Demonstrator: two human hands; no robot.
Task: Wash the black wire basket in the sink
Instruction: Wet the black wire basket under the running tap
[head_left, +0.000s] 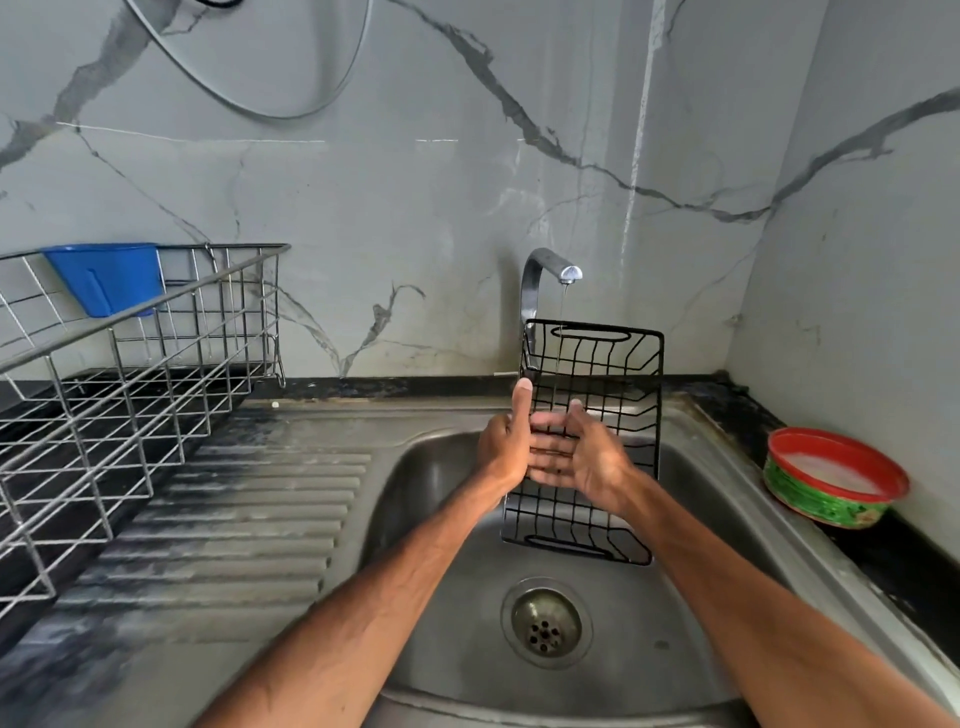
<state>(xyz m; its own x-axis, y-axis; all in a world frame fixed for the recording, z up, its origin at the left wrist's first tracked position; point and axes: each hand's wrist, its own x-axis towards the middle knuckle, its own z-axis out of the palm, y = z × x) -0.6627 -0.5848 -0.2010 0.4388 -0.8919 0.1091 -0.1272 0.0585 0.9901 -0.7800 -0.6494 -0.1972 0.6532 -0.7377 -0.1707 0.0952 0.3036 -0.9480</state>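
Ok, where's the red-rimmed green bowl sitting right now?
In the head view, the red-rimmed green bowl sits on the dark counter at far right, just beyond the steel sink and its right rim, close to the side wall.

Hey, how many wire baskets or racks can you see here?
2. The black wire basket is held upright over the sink under the running tap; a silver dish rack stands left of the sink. None seems hidden.

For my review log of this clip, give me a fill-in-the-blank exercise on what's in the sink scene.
Water from the tap runs onto the ___ wire basket.
The left hand grips the basket's ___ edge.
The cup hanging on the dish rack is ___.
The red-rimmed bowl sits ___ of the sink.
Missing: black; left; blue; right.
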